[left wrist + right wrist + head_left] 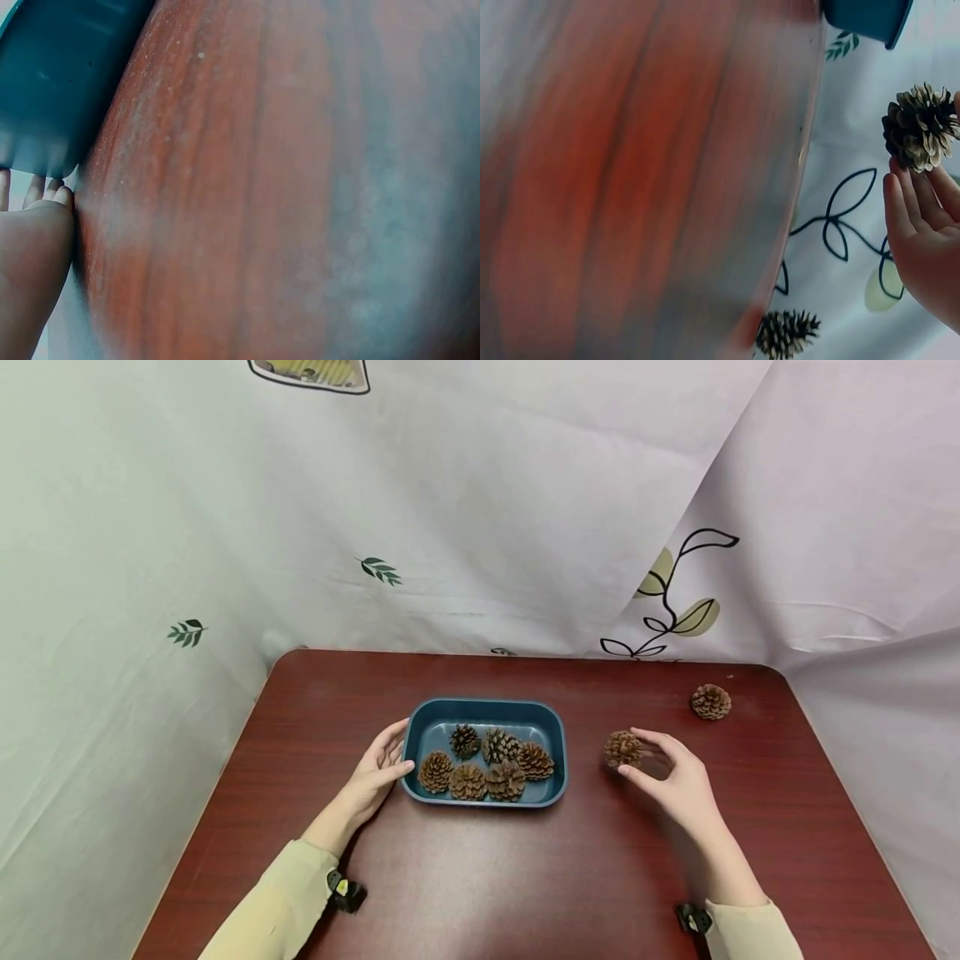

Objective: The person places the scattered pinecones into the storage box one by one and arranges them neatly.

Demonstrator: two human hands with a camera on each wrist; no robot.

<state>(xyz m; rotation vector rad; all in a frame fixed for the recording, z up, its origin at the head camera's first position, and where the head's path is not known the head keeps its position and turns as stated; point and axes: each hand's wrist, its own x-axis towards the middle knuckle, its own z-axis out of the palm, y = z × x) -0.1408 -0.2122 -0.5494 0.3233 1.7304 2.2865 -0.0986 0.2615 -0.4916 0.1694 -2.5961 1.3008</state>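
A dark blue rectangular tray (483,803) sits mid-table with several brown pine cones (468,782) inside it. My left hand (375,774) holds the tray's left end, the thumb at the rim and the other fingers along the outer wall. Seen from the left wrist, the fingertips (58,189) meet the tray's end wall (37,142). To the right of the tray, my right hand (684,787) pinches a pine cone (622,749) between thumb and fingers. The right wrist view shows that cone (921,127) raised above the fingers.
Another pine cone (711,702) lies near the far right corner of the dark red wooden table (480,877). White cloth (495,527) printed with leaves hangs behind the table and at its sides.
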